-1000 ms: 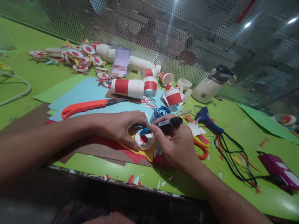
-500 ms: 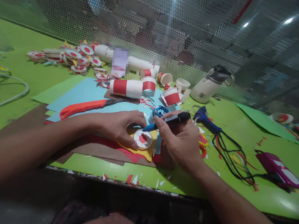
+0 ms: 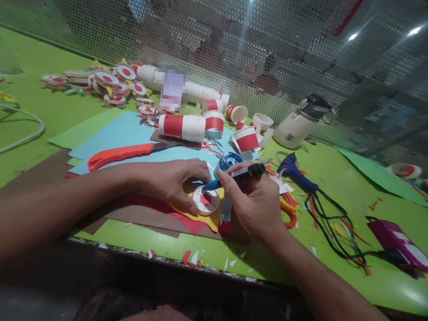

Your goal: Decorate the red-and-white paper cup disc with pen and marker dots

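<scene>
My left hand [image 3: 174, 179] is closed at the edge of a round white paper disc [image 3: 212, 206], its thumb and fingers steadying it. A red patch and thin dark lines mark the disc like a football. Beneath it lies yellow paper [image 3: 211, 223] on a stack of coloured sheets. Gripped in my right hand [image 3: 259, 202] is a marker pen [image 3: 246, 172] with a blue front end and a black back end. Its tip meets the disc's upper left part. A shiny blue roll [image 3: 230, 158] sits just behind the pen, partly covered by my right fingers.
An orange-handled knife [image 3: 121, 154] lies beyond my left forearm. Paper cups [image 3: 194, 128] and a heap of decorated discs [image 3: 106, 78] stand farther back. To the right are orange-handled scissors [image 3: 288, 219], a blue glue gun [image 3: 296, 172] with cable, a purple device [image 3: 399, 241] and a pale jug [image 3: 295, 128].
My right hand and the marker's back end have shifted slightly left and down, with the tip still on the disc. My left hand keeps its hold; the whole view has drifted a little.
</scene>
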`<state>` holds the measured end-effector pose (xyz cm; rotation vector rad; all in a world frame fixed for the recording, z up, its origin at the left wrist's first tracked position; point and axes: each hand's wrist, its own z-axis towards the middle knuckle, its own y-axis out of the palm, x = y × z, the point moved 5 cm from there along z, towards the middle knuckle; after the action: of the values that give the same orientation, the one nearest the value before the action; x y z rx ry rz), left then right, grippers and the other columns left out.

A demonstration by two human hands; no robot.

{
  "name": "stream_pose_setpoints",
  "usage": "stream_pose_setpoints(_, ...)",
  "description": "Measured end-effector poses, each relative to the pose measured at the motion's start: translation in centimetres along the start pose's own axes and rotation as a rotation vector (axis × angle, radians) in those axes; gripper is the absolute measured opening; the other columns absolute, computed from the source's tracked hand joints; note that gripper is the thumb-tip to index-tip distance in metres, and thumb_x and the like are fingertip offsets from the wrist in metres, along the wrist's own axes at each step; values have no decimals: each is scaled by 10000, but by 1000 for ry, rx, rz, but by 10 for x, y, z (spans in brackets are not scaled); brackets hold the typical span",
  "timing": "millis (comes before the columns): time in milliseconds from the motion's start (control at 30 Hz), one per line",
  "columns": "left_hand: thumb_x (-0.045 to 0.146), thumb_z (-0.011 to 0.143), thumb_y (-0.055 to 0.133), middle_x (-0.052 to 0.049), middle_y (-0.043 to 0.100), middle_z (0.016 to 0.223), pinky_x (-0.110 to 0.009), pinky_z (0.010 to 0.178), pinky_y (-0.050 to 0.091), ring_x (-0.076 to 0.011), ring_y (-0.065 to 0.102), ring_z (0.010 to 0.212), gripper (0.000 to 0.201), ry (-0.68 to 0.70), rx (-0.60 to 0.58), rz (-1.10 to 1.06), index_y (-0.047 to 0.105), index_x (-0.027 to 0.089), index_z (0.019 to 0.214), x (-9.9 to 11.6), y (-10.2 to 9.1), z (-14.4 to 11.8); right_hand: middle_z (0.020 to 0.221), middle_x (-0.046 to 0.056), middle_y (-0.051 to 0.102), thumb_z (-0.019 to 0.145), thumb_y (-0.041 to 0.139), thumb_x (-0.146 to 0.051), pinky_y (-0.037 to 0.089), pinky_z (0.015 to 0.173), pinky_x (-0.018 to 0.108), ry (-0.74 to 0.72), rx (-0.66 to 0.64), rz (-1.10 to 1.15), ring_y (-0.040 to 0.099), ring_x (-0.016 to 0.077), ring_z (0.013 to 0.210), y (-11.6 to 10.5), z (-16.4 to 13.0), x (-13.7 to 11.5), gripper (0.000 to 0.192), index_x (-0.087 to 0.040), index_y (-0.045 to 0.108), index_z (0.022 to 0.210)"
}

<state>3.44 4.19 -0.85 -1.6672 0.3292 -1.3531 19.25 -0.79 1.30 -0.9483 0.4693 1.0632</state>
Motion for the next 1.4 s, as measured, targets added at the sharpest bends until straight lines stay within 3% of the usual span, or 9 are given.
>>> stream_pose_setpoints(867,451,795,756,-47,564,1071,-329,844,453,-225,556,980,430,5,2,-24,663,184,1119,-1,1,-1,603,-44,582,912,700,-320,448,523,228,-37,9,-25,530,103,526,-1,0,-4,219,-186,623,756)
stream_pose_setpoints(1400,458,787,752,-53,575,1064,-339,835,460,-228,556,962,441,-17,-2,-17,665,195,1131,-1,1,0,628,-21,616,917,674,-360,463,539,262,-6,-65,-50,566,127,550,1,1,-3,225,-195,604,780)
